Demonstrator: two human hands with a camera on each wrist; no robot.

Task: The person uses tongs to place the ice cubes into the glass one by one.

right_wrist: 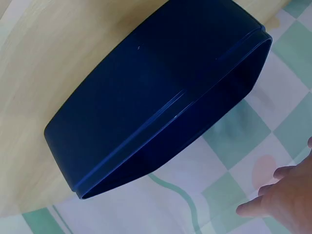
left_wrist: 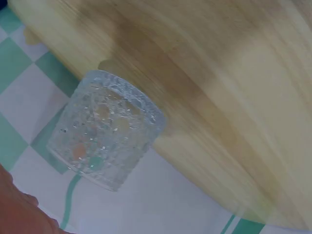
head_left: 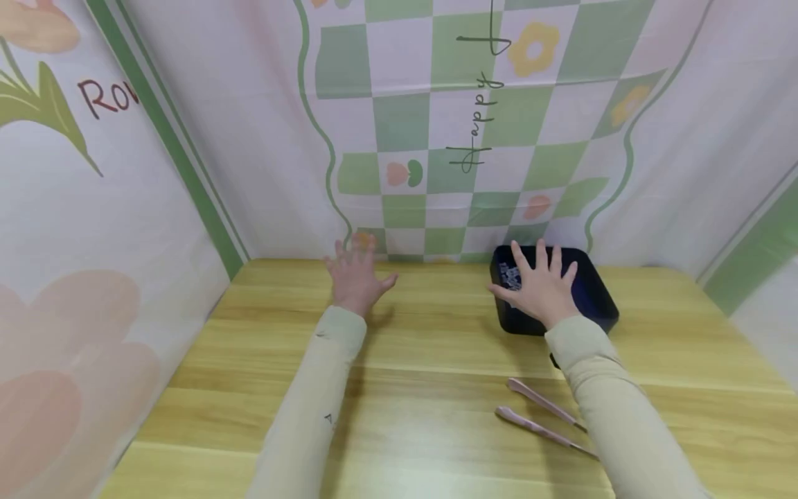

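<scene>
Here, right grip (head_left: 544, 287) near dark box (right_wrist: 146, 87).

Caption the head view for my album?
Left hand and right hand spread wide, the right partly hiding a dark box; pink handles lie on the wooden table.

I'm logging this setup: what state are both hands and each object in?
Left hand: fingers spread, holding nothing.
Right hand: fingers spread, holding nothing.
Clear textured glass: standing, seemingly empty.
Dark rectangular container: upright, open-topped, contents unclear.
Pink-handled utensils: lying apart, ends partly hidden.
Small dark object: mostly hidden.
</scene>
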